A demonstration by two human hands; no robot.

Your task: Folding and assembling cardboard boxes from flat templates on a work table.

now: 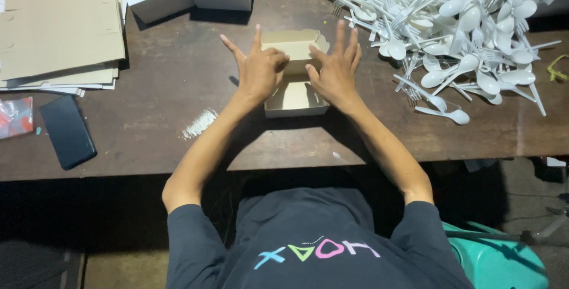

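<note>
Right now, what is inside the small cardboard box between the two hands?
The small cardboard box shows only its bare pale floor in its near part. The left hand and right hand cover its far part.
</note>
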